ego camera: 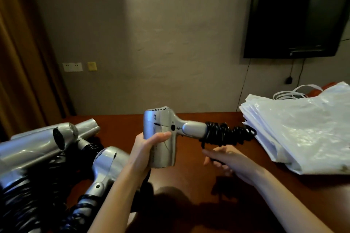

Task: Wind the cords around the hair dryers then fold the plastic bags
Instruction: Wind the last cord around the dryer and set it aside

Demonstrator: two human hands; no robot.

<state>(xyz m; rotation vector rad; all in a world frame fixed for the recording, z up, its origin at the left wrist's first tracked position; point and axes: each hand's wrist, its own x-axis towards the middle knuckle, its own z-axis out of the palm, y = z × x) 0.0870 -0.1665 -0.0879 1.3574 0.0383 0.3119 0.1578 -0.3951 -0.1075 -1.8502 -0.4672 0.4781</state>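
Note:
My left hand [145, 149] grips the barrel of a silver hair dryer [162, 134] held above the table, its handle pointing right. A black coiled cord [227, 134] is wound around the handle's end. My right hand [225, 159] is just below the coil, blurred, with a strand of the cord running into its fingers. Several more silver hair dryers [62, 138] with black cords lie in a pile on the left. A stack of white plastic bags [303, 126] lies on the right of the table.
The dark brown wooden table [189, 185] runs up to a grey wall. A black television [297, 21] hangs on the wall at the upper right, with wires below it. A brown curtain [19, 53] hangs on the left. Wall sockets [73, 66] sit low on the wall.

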